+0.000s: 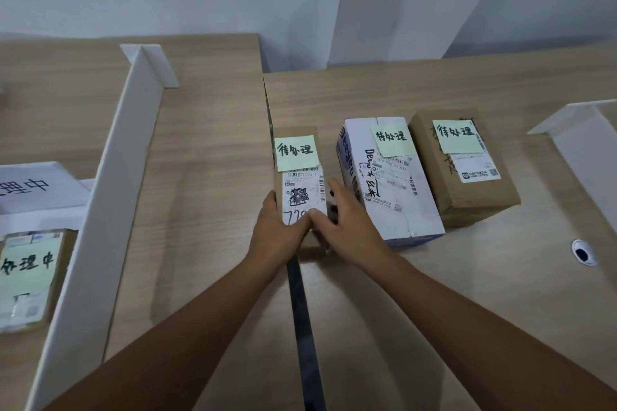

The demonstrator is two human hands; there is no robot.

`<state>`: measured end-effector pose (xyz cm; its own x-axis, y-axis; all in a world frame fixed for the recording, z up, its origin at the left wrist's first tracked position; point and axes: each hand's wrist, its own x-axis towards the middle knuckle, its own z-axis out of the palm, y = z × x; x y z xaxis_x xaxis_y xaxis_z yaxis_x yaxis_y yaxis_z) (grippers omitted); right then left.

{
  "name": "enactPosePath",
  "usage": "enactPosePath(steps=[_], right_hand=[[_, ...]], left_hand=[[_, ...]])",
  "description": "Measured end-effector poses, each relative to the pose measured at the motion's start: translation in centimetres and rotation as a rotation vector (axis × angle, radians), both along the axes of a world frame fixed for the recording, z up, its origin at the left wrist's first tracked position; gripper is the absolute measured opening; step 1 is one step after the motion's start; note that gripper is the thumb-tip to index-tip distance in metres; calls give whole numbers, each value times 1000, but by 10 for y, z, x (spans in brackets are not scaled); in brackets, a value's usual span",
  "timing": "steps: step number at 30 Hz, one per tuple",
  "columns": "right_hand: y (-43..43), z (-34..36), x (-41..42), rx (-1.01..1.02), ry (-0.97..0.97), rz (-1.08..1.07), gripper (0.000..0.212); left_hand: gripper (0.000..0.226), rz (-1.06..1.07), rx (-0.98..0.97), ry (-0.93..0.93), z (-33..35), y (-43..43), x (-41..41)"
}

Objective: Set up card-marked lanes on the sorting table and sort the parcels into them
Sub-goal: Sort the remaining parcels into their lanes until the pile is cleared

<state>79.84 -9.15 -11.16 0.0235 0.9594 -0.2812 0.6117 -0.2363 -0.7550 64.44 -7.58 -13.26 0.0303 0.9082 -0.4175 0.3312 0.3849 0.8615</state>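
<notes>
Both forearms reach toward 12 o'clock. The left hand (278, 230) and right hand (347, 223) grip the near end of the narrow box (303, 188) on the table (384, 294), with thumbs on top and fingers down its sides. Its long axis runs 6 to 12, mostly beyond the fingers. A white box (397, 197) lies just beside it at 3 o'clock.

We look down on two wood-grain tables butted along a dark gap: the left table (207, 143) bears an upright white divider (110, 197), a white card (36, 187) and a flat parcel (30, 277), while the right table (467, 294) bears a narrow brown parcel (297, 157), a white parcel (394, 183) and a broad brown parcel (467, 170) side by side, then a second divider (581, 143) and a cable hole (583, 253).
</notes>
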Motion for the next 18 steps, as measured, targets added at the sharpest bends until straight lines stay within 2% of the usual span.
enactPosePath(steps=[5,11,18], right_hand=[[-6,14,-7,2,88,-3,58],[-30,84,-32,205,111,76,70],[-69,193,-126,485,176,258,76]], left_hand=[[60,-50,77,3,25,-13,-21],[63,2,285,-11,99,-47,-66],[77,128,557,-2,214,-115,-164]])
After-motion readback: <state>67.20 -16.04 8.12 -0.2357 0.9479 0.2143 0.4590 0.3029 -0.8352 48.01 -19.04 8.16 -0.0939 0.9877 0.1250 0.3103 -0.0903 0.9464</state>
